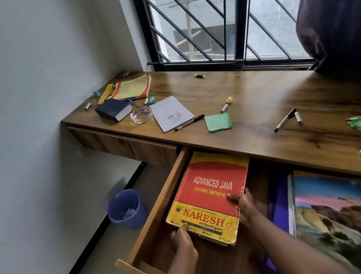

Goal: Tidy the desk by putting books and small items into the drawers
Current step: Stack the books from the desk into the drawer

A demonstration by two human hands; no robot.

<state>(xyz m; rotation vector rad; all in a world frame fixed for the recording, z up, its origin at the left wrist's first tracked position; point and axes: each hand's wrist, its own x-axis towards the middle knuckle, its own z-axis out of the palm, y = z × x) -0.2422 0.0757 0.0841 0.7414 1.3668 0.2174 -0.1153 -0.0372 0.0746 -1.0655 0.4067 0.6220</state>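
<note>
Your desk [250, 94] is grained wood with a faint sheen; the drawer [161, 207] is paler, matt wood. The book [213, 192] has a glossy paper cover, scuffed at the edges.

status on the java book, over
Java book gripped by left hand and right hand. Held inside the open drawer. To its right a landscape book, not blocking.
</note>
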